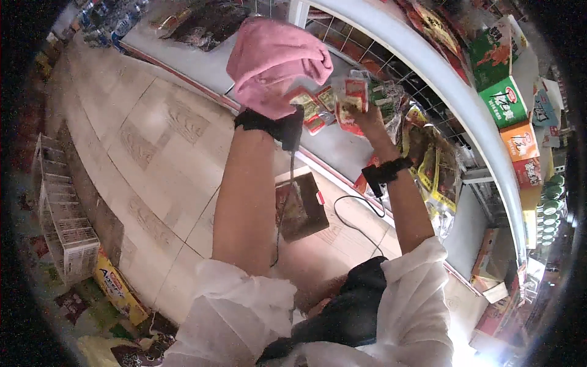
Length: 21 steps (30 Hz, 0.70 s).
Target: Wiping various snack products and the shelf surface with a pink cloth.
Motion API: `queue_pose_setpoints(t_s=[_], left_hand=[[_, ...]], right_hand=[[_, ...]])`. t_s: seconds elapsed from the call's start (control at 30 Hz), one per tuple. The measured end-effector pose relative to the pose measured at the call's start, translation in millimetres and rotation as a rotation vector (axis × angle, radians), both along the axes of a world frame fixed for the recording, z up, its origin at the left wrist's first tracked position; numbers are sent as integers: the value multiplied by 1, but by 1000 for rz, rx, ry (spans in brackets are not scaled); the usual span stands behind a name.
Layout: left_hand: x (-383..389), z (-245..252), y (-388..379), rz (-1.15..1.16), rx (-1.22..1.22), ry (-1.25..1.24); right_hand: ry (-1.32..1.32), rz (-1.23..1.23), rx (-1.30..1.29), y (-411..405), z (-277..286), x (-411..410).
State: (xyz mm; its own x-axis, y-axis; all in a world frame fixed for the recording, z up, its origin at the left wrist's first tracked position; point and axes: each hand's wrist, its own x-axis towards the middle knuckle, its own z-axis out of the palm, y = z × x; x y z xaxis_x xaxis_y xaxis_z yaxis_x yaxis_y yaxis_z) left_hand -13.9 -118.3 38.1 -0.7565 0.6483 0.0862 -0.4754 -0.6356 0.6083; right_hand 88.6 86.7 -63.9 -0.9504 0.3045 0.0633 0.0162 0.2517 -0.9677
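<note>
A pink cloth [279, 50] drapes over my left hand [277, 102], which holds it and is mostly hidden by it. My right hand [369, 120] grips a clear, red-and-white snack packet [352, 94] above the grey bottom shelf [337, 149]. Between the two hands, flat snack packets [306, 108] with red and yellow print lie on that shelf. Clear-wrapped packages [387, 98] sit just beyond my right hand. Black bands circle both wrists, with cables attached.
An open cardboard box [302, 220] stands on the tiled floor below my forearms. Yellow-and-dark bags [429, 160] fill the shelf at right, under a curved white shelf edge [458, 87]. A white plastic basket [69, 229] stands at left, near a yellow package [117, 286].
</note>
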Motion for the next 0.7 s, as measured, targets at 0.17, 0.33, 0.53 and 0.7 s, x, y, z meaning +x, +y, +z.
queue_pose_setpoints(t_s=[0.17,0.33,0.53,0.7], left_hand=[[-4,-12,16,-67,40,-30],[12,1,5,-258,37,-182],[-11,-36,52,-202,-482,321],[-39,-88,113,226,-874,1076]], right_hand=[[51,-97,-363,-24,41,-1],[29,-138,-277,-29,46,-2],[140,-85,-50,-40,54,1],[261,-234,-135,-1,31,8]])
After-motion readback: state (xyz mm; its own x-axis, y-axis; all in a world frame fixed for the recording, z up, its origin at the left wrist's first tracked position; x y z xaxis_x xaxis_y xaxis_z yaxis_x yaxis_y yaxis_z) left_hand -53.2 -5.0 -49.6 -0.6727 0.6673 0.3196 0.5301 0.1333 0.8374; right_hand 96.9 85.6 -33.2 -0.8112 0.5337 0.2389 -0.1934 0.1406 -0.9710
